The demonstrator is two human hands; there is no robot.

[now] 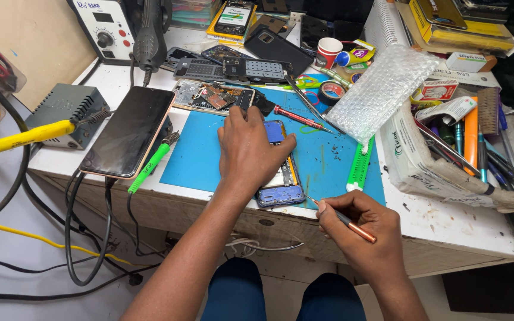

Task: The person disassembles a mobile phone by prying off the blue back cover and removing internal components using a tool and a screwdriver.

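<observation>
Already the opened blue phone [281, 178] lies back-up on the blue mat [209, 154] near the front edge of the bench [447, 226], its rear cover off and the inner boards and frame bare — so the opening up looks done. The left hand [248, 151] lies flat over the middle of it, fingers spread and pressing it to the mat, closed on nothing. The right hand [361, 223] pinches a thin copper-handled tool [346, 221] like a pen, its fine tip touching or just beside the phone's lower right corner; which, I cannot tell. The work inside seems only under way: the phone is still in pieces, a second stripped phone [212, 96] lies at the mat's far edge, and a red screwdriver [298, 117] rests just beyond the left hand.
</observation>
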